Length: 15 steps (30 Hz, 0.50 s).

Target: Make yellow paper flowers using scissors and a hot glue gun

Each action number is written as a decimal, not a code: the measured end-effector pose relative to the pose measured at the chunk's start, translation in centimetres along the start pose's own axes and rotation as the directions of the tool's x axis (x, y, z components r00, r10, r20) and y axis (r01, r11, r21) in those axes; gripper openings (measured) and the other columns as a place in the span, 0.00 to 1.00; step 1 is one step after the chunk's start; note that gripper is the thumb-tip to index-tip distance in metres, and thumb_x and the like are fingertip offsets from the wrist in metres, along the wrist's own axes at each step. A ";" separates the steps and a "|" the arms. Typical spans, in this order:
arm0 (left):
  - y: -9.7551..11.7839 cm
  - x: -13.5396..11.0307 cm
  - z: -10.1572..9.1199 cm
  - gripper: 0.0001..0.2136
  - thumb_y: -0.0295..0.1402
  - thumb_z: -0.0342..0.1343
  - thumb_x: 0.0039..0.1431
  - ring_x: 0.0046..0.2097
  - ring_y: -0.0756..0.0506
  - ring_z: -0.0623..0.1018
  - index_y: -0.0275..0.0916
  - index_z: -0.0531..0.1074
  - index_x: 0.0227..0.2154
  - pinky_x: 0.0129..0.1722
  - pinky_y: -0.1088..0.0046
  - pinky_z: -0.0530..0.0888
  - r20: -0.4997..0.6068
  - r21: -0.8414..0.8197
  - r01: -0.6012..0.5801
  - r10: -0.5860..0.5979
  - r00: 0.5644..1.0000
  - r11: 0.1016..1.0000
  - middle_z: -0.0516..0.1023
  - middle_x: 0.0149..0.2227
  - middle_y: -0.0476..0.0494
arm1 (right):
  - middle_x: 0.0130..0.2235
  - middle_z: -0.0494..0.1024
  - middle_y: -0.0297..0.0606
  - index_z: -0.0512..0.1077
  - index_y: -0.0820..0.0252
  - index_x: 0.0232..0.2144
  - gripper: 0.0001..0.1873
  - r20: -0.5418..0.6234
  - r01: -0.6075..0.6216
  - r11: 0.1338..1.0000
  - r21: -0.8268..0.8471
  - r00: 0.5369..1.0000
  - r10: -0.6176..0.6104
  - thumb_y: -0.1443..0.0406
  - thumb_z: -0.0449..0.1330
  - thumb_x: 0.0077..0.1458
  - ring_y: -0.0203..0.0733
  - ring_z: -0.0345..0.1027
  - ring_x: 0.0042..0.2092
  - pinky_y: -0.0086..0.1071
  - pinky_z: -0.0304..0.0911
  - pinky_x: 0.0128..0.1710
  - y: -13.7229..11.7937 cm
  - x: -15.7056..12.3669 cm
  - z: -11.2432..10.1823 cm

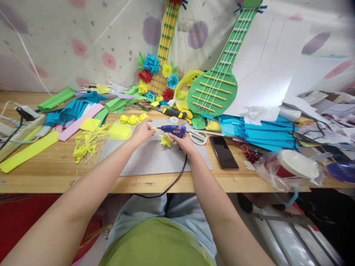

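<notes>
My right hand (184, 143) is wrapped round the grip of a blue hot glue gun (172, 129), its nozzle pointing left. A black cord runs down from the gun over the table edge. My left hand (142, 132) pinches a small yellow paper piece (154, 129) right by the nozzle tip. Below the gun, a yellow paper flower (165, 140) lies on the grey cutting mat (155, 162). Beyond my left hand sits a row of several yellow paper flowers (133, 119). Yellow paper sheets (119, 131) lie beside my left wrist.
Scissors (198, 137) and a phone (224, 152) lie right of the mat. Yellow scraps (86, 144) and a power strip (22, 136) are at left. A green paper lute (215, 90) and a flowered yellow one (163, 48) lean behind. A bagged tub (294, 166) stands right.
</notes>
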<state>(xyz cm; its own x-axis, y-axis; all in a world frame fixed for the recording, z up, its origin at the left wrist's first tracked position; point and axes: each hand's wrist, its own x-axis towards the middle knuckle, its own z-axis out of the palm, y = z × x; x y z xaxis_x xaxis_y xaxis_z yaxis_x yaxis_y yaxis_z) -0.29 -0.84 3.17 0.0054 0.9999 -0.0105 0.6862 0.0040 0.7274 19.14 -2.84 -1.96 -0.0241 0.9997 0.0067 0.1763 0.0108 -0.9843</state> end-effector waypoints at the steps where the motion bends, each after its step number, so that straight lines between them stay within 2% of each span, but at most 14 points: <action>1: 0.0 0.0 0.0 0.20 0.30 0.56 0.47 0.27 0.48 0.76 0.40 0.62 0.45 0.29 0.74 0.69 0.002 0.010 0.001 -0.002 1.000 1.000 0.75 0.23 0.51 | 0.21 0.70 0.31 0.71 0.60 0.27 0.20 -0.001 0.001 1.000 0.006 1.000 -0.001 0.50 0.63 0.39 0.29 0.56 0.19 0.25 0.52 0.18 0.0 0.0 0.0; 7: -0.6 0.3 0.2 0.14 0.30 0.56 0.48 0.27 0.47 0.76 0.42 0.60 0.37 0.28 0.73 0.67 -0.014 0.026 -0.065 0.066 0.998 0.998 0.74 0.22 0.53 | 0.20 0.70 0.30 0.70 0.61 0.26 0.19 0.001 0.005 0.999 0.032 1.000 -0.005 0.51 0.64 0.39 0.28 0.56 0.18 0.24 0.51 0.17 -0.2 -0.1 -0.1; 12: -1.0 0.4 0.5 0.07 0.30 0.54 0.48 0.27 0.48 0.76 0.42 0.60 0.29 0.28 0.74 0.67 0.019 -0.002 -0.122 0.122 0.992 0.992 0.73 0.21 0.53 | 0.18 0.68 0.30 0.69 0.61 0.23 0.20 -0.011 -0.014 1.000 0.021 1.000 0.014 0.50 0.63 0.39 0.27 0.54 0.16 0.25 0.50 0.15 0.0 0.0 0.1; 15: -1.2 0.4 0.8 0.06 0.30 0.55 0.48 0.27 0.49 0.75 0.41 0.61 0.25 0.29 0.75 0.68 0.032 -0.076 -0.132 0.135 0.990 0.988 0.72 0.21 0.53 | 0.20 0.70 0.30 0.68 0.61 0.23 0.20 -0.039 -0.014 0.994 0.110 0.999 0.018 0.50 0.64 0.38 0.27 0.54 0.16 0.25 0.52 0.14 0.0 0.2 0.1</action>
<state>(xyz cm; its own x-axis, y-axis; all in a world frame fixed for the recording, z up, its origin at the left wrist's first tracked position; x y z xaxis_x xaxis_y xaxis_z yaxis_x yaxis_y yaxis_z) -0.56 -0.50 1.79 0.1213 0.9904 0.0659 0.6225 -0.1276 0.7722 19.02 -2.62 -1.96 0.0171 0.9998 -0.0044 0.0671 -0.0055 -0.9977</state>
